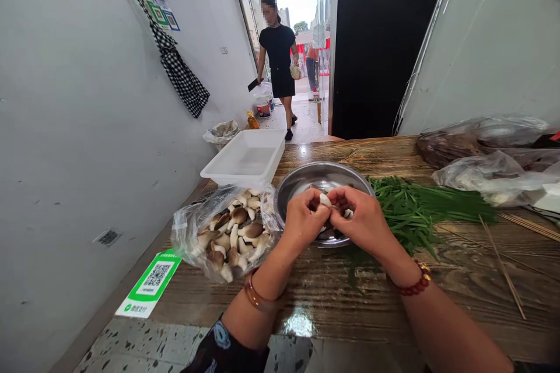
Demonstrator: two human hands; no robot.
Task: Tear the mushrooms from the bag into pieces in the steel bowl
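Both of my hands meet over a steel bowl (292, 179), pinching a small pale mushroom (325, 200) between them. My left hand (305, 215) is closed on its left side, and my right hand (356, 214) is closed on its right; the fingers partly hide it. Inside the bowl lie some mushroom pieces, mostly covered by my hands. To the left, a clear plastic bag (184, 233) spreads wide around several brown-capped mushrooms (238, 227). Long green chives (406, 207) lie against the bowl's right side.
A white plastic tub (245, 178) stands behind the bag. Wooden skewers (503, 268) and plastic bags (485, 172) lie at the right. A green QR card (151, 282) is at the table's left edge. Near the doorway, a person (280, 58) holds a dark flat object and something pale.
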